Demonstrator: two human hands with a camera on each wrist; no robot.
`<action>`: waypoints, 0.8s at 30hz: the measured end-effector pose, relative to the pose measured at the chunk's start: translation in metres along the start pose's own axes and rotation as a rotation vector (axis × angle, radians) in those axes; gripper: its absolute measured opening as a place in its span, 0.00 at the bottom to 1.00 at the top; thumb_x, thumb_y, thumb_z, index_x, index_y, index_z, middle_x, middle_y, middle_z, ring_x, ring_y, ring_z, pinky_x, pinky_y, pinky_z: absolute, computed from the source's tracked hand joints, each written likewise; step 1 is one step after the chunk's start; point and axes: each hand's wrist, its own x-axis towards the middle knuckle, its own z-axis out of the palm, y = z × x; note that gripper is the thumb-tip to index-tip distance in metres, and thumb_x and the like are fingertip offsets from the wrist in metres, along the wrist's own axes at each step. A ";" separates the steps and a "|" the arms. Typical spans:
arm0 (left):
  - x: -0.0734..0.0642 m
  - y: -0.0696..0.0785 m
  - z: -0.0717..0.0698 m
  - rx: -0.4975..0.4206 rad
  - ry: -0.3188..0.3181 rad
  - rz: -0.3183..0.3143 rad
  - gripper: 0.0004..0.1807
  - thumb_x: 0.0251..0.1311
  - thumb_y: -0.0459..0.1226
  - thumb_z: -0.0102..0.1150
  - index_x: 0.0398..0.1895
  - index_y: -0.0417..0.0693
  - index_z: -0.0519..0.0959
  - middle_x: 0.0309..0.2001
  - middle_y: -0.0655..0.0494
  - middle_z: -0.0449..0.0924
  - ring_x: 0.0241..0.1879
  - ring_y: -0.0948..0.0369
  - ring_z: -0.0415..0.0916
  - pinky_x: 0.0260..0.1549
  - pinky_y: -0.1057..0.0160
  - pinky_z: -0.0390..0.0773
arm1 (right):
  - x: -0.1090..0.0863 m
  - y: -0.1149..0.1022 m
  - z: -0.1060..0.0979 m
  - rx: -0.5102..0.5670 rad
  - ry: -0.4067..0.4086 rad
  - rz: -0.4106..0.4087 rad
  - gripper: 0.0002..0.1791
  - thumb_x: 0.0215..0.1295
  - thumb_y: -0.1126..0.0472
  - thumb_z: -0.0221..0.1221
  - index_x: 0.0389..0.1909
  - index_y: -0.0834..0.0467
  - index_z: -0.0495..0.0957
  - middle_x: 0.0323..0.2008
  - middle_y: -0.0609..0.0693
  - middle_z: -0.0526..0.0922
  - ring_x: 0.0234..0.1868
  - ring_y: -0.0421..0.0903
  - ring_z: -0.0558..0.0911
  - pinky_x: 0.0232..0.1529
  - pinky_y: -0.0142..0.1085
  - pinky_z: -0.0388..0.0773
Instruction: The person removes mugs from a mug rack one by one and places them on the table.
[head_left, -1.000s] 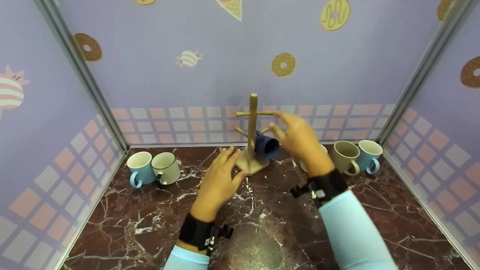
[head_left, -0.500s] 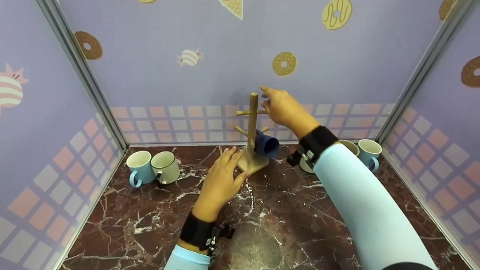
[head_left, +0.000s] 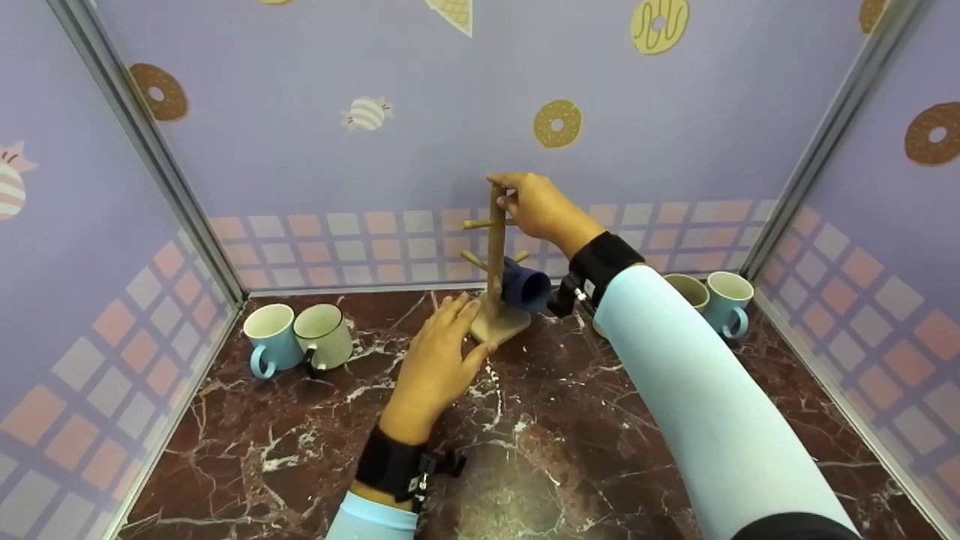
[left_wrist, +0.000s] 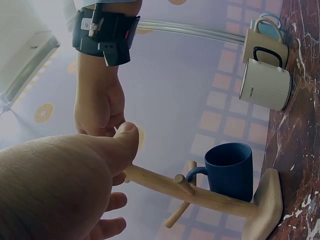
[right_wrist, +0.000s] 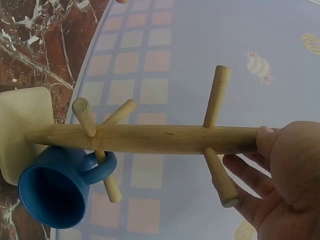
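Note:
A wooden mug tree [head_left: 496, 244] stands near the back wall, its short pegs sticking out from the post. A dark blue mug [head_left: 527, 291] hangs by its handle on a lower peg, as the right wrist view shows. My right hand [head_left: 546, 208] holds the top of the post, with the thumb [right_wrist: 266, 141] against one side and fingers behind it. My left hand [head_left: 437, 364] lies beside the square base [head_left: 499, 328], fingers extended; whether it touches the base cannot be told. The upper pegs [right_wrist: 217, 95] carry nothing.
On the left stand a light blue mug [head_left: 271, 337] and a cream mug with a black handle [head_left: 324, 337]. At right are a beige mug [head_left: 688, 290], a light blue mug [head_left: 727, 300] and a white mug [left_wrist: 266, 84], partly hidden by my right arm.
My right hand has moved from the upper right peg, up and left, to the top of the post, which it now holds. The left hand has stayed by the base.

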 end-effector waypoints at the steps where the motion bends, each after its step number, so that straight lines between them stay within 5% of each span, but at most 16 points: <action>1: 0.000 0.000 0.000 0.000 -0.001 0.000 0.41 0.80 0.54 0.65 0.89 0.50 0.67 0.91 0.48 0.59 0.90 0.40 0.58 0.87 0.31 0.62 | 0.001 0.000 0.000 0.011 0.008 0.003 0.27 0.91 0.65 0.54 0.85 0.55 0.73 0.71 0.62 0.87 0.72 0.59 0.86 0.69 0.49 0.88; 7: -0.002 0.000 -0.001 -0.014 -0.001 -0.006 0.42 0.80 0.54 0.65 0.89 0.50 0.66 0.91 0.48 0.60 0.90 0.41 0.58 0.87 0.32 0.62 | 0.007 0.000 0.007 0.090 0.061 0.041 0.21 0.89 0.65 0.57 0.75 0.57 0.83 0.68 0.62 0.88 0.71 0.59 0.87 0.69 0.49 0.88; 24: -0.002 -0.001 0.002 -0.028 -0.010 -0.012 0.42 0.80 0.55 0.66 0.89 0.52 0.67 0.90 0.46 0.62 0.91 0.40 0.57 0.88 0.31 0.61 | 0.001 0.000 0.008 -0.010 0.143 -0.014 0.16 0.87 0.61 0.62 0.67 0.61 0.87 0.59 0.61 0.93 0.61 0.57 0.93 0.61 0.49 0.92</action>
